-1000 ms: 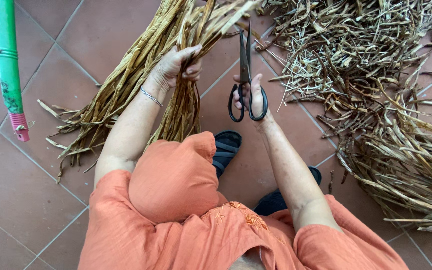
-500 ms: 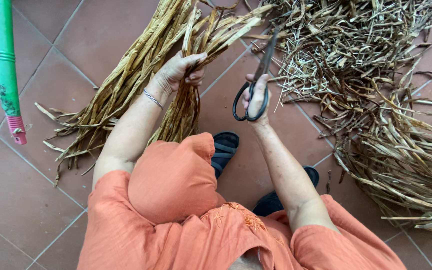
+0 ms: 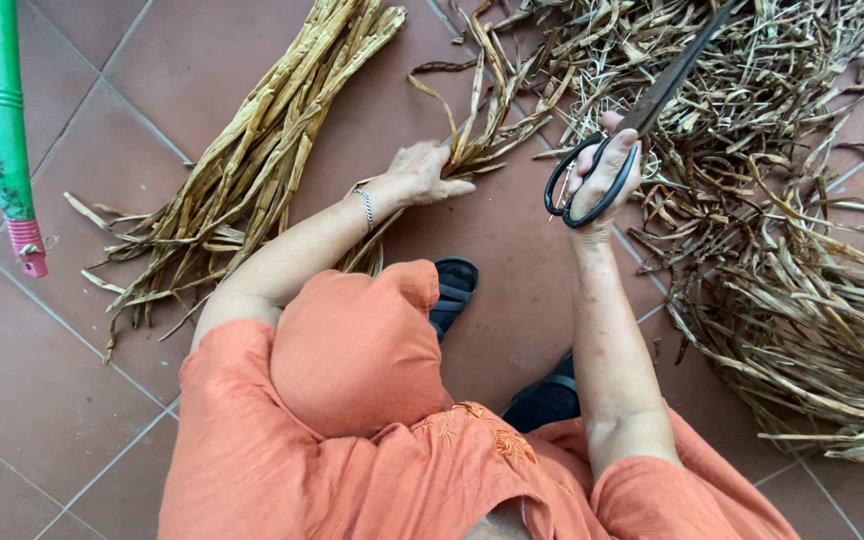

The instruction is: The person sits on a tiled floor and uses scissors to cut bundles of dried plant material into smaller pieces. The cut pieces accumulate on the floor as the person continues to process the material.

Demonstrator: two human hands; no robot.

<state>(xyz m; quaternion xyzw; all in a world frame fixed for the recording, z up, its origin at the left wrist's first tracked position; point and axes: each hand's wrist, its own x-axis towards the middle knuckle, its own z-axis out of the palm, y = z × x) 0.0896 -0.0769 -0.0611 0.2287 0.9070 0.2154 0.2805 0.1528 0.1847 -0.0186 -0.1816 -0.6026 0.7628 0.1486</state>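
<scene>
**Scissors lifted at the right, left hand on a small bunch of dried pods**

Head view: The person sits over a floor of reddish-brown tiles (image 3: 92, 420), in an orange garment, dark sandals showing below the knees. The left hand (image 3: 420, 175) lies palm down on a small bunch of dried pods (image 3: 482, 120), fingers curled loosely over the near ends of the stalks and pressing them to the floor. The bunch fans away from the fingers toward the top of the frame, its long axis running up and slightly right. The right hand (image 3: 604, 175) holds a pair of large black scissors (image 3: 642, 115), fingers and thumb through the loops in a firm grip; the blades look closed or nearly so and point up and to the right, away from the body. The blades are held above the floor, to the right of the small bunch and near it, so the right hand is the farther of the two from the stalks that the left hand touches.

A long tied-looking bundle of dried pods (image 3: 262, 160) lies diagonally to the left of the left arm. A loose heap of dried pods (image 3: 792, 250) covers the floor at right. No container is in view. A green and pink handle (image 3: 2, 120) stands at the left edge.
</scene>
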